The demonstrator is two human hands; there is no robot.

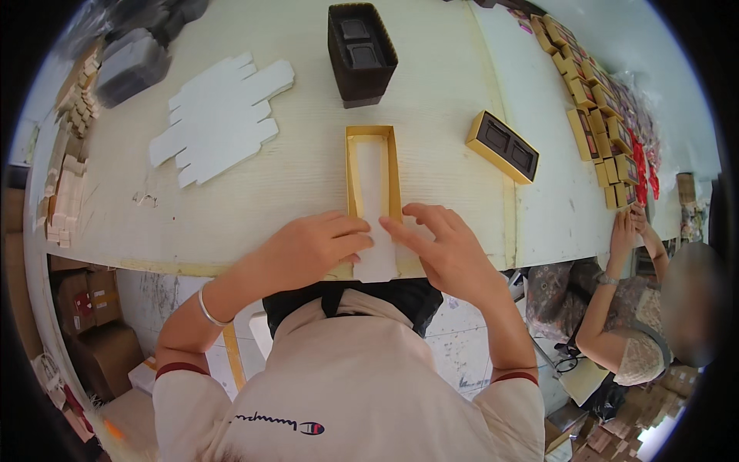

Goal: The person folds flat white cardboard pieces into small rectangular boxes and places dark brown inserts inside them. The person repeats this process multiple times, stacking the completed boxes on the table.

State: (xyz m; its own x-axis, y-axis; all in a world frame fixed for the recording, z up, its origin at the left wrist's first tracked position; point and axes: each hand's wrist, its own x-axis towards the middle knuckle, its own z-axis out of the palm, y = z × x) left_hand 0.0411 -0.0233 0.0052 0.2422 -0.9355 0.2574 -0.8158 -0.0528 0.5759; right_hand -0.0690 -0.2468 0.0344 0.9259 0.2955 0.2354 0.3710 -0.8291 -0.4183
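In front of me stands a long, narrow gold cardboard box (pixel 352 169), open at the top, with a white inside. Its near end is unfolded, and a white end flap (pixel 376 266) lies out toward the table's front edge. My left hand (pixel 327 237) grips the near end of the left wall, fingers curled with the tips over the white inside. My right hand (pixel 446 245) is on the near end of the right wall, its index finger reaching inside and the other fingers bent outside. The thumbs are partly hidden.
A stack of black plastic trays (pixel 360 58) stands beyond the box. Flat white card blanks (pixel 219 119) lie left, and a gold box with a black insert (pixel 502 146) right. Filled gold boxes (pixel 604 115) line the far right, near a co-worker's hands (pixel 627 231).
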